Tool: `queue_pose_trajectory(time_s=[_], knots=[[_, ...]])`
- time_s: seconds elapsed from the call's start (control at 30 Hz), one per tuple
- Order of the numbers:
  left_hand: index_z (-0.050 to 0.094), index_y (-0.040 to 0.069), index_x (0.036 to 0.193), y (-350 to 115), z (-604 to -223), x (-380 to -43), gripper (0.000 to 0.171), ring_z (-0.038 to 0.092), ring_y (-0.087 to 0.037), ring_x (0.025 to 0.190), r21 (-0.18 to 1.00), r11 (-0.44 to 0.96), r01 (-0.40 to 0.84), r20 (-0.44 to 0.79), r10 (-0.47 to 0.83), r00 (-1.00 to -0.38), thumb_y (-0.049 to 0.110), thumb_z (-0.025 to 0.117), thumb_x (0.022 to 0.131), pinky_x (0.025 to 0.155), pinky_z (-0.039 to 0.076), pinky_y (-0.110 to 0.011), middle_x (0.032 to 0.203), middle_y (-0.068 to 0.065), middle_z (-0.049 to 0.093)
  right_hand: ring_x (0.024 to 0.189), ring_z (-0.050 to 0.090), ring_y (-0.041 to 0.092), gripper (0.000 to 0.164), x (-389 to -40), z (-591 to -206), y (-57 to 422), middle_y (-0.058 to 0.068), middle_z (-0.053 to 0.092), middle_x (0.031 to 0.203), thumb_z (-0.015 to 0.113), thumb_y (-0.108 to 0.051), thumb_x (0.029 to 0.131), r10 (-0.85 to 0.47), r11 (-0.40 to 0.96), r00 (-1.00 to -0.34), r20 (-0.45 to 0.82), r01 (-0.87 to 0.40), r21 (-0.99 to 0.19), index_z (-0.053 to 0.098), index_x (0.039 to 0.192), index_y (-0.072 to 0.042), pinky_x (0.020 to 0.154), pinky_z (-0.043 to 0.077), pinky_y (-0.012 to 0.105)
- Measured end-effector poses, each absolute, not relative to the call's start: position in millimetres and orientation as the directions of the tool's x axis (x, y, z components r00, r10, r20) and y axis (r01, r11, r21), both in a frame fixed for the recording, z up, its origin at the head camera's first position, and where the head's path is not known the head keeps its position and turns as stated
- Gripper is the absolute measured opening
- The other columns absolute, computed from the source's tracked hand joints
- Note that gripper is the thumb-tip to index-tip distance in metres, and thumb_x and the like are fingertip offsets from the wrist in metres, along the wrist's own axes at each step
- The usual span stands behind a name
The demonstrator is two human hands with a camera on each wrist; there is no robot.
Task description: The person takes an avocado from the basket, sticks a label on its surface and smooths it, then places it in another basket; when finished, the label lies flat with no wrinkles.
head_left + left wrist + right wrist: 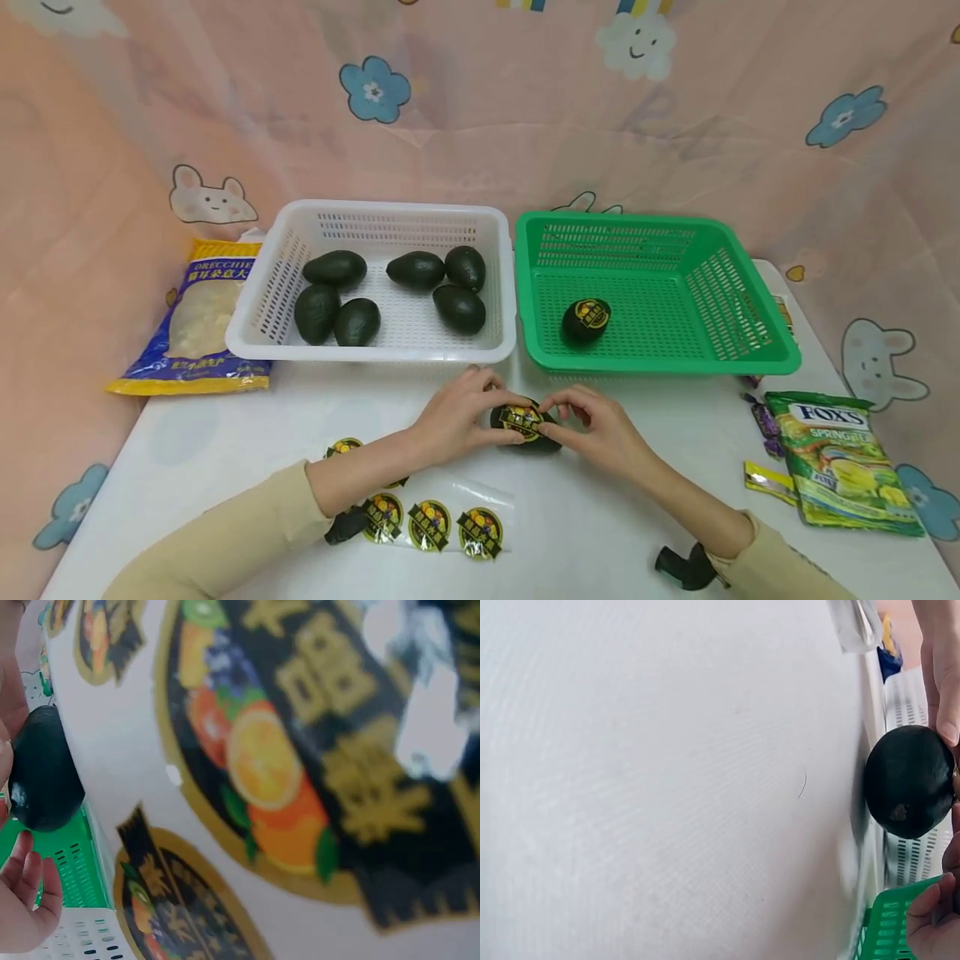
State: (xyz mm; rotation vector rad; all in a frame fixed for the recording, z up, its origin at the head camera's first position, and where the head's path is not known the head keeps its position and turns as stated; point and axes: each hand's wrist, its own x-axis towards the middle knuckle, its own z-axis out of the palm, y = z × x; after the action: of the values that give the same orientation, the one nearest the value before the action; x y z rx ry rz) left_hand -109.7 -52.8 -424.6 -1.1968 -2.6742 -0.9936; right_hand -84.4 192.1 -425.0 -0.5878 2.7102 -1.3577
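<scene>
A dark avocado [551,444] lies on the table in front of the baskets, bearing a round black-and-gold fruit sticker [519,422]. My left hand [453,417] grips it from the left, thumb on the near side and fingers on the far side. From the right, my right hand [603,429] pinches the sticker's right edge with thumb and forefinger. The left wrist view shows the avocado [46,772] at its left edge; the right wrist view has the avocado [909,781] at its right. A clear sheet [498,500] with several more stickers [429,525] lies partly beneath my left forearm.
A white basket [375,354] holds several avocados without visible stickers. Beside it, a green basket [660,364] contains one stickered avocado [586,322]. A pasta bag [198,321] stands at left; a Fox's candy bag [847,467] and small wrapped sweets [770,482] lie at right.
</scene>
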Motion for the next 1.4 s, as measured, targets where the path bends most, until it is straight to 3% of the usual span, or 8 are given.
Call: queue_pose_trajectory(time_s=[0.2,0.3,0.4,0.6,0.73,0.87,1.1,1.4], knots=[[0.058,0.02,0.133,-45.9,-421.4,-114.3,0.067,0.048,-0.02,0.126,0.591,0.455,0.666,0.163,0.741,-0.651,0.045,0.082,0.076,0.101,0.043,-0.037,0.138,-0.004,0.051,0.088,0.062,0.018,0.034,-91.1,-411.9,202.6,0.007,0.068,0.101,0.071,-0.025,0.091,-0.189,0.335,-0.962,-0.199,0.128,-0.934,0.065,0.117,-0.004,0.073,0.052,0.027],[0.053,0.019,0.138,-41.4,-418.7,-118.5,0.071,0.049,-0.017,0.125,0.559,0.459,0.691,0.096,0.792,-0.603,0.041,0.082,0.077,0.101,0.044,-0.034,0.139,-0.002,0.05,0.096,0.064,0.016,0.036,-97.6,-405.1,207.0,0.008,0.07,0.107,0.067,-0.024,0.094,-0.129,0.093,-0.944,-0.305,0.295,-0.951,0.062,0.118,0.002,0.081,0.052,0.026],[0.057,0.018,0.134,-38.3,-414.7,-121.1,0.065,0.053,-0.016,0.12,0.535,0.426,0.73,0.099,0.826,-0.555,0.035,0.083,0.077,0.099,0.044,-0.03,0.132,-0.001,0.055,0.094,0.065,0.01,0.023,-102.2,-400.4,209.1,0.002,0.072,0.099,0.065,-0.024,0.096,-0.123,-0.077,-0.925,-0.36,0.371,-0.925,0.069,0.106,-0.003,0.081,0.051,0.022],[0.061,0.016,0.128,-29.3,-373.1,-127.8,0.065,0.054,-0.011,0.113,0.601,0.269,0.752,0.25,0.831,-0.497,0.036,0.087,0.072,0.096,0.043,-0.024,0.123,0.0,0.059,0.087,0.065,0.008,0.014,-103.1,-397.3,210.4,-0.001,0.071,0.092,0.061,-0.018,0.098,-0.117,-0.159,-0.911,-0.396,0.411,-0.898,0.072,0.091,-0.012,0.078,0.051,0.02],[0.061,0.016,0.127,-12.9,-332.8,-155.7,0.063,0.054,-0.01,0.11,0.615,0.299,0.73,0.279,0.783,-0.556,0.035,0.087,0.073,0.092,0.044,-0.023,0.121,0.001,0.059,0.084,0.063,0.007,0.016,-102.8,-398.7,211.5,-0.003,0.068,0.089,0.057,-0.011,0.099,-0.105,-0.177,-0.915,-0.391,0.404,-0.898,0.07,0.089,-0.012,0.077,0.051,0.019],[0.059,0.017,0.129,8.1,-323.7,-185.5,0.06,0.054,-0.01,0.106,0.594,0.435,0.677,0.167,0.756,-0.633,0.038,0.083,0.077,0.086,0.045,-0.02,0.121,0.002,0.056,0.087,0.064,0.008,0.016,-103.8,-403.9,210.8,-0.006,0.071,0.085,0.06,-0.016,0.098,-0.136,-0.143,-0.918,-0.373,0.391,-0.909,0.073,0.089,-0.014,0.076,0.05,0.021],[0.048,0.02,0.143,18.8,-331.8,-195.8,0.076,0.045,-0.016,0.127,0.554,0.561,0.615,0.072,0.704,-0.707,0.051,0.077,0.079,0.094,0.047,-0.031,0.142,-0.001,0.045,0.093,0.062,0.012,0.018,-104.5,-405.1,206.4,-0.006,0.07,0.086,0.064,-0.024,0.096,-0.151,-0.105,-0.904,-0.4,0.417,-0.903,0.074,0.084,-0.015,0.082,0.048,0.024],[0.07,0.012,0.11,-26.2,-347.5,-158.2,0.025,0.061,-0.006,0.092,0.84,0.28,0.465,0.133,0.724,-0.677,0.025,0.073,0.089,0.081,0.053,-0.024,0.104,0.004,0.069,0.097,0.06,0.015,0.019,-98.6,-399.8,205.4,-0.003,0.068,0.094,0.064,-0.026,0.096,-0.167,-0.05,-0.889,-0.427,0.44,-0.897,0.069,0.101,-0.008,0.083,0.049,0.025]])
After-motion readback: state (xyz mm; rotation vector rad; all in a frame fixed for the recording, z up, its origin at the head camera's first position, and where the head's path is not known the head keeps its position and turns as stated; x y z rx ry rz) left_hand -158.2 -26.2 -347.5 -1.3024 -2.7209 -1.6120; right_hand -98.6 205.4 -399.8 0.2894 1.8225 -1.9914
